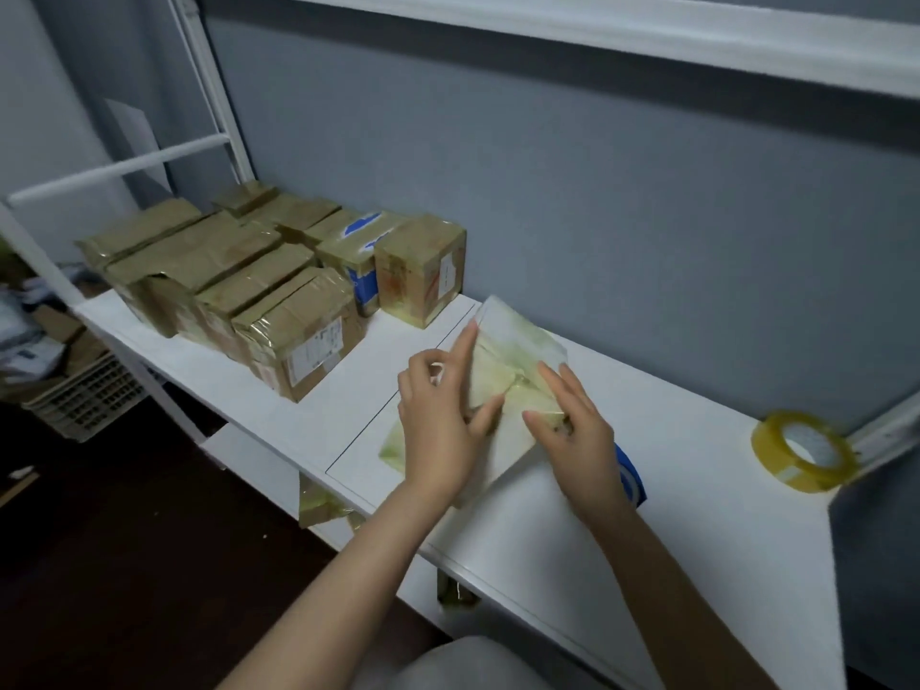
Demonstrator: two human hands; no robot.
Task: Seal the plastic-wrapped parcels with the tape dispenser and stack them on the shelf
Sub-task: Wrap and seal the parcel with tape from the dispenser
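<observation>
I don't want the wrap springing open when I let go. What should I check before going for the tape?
1. Flat white parcel in yellowish clear plastic steadied: ok, left hand and right hand both rest on it.
2. Yellowish clear tape roll untouched on the white shelf: ok, at the right.
3. A hand free for it: not ok.
4. Wrap folded shut: cannot tell, blurred.
5. Bare shelf beside the tape-wrapped brown cardboard boxes: ok.

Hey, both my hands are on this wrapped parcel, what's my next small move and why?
Probably keep the left hand on the parcel and reach the right hand to the tape roll at the right end of the shelf: the plastic flap looks loose, and neither hand has tape.
</observation>
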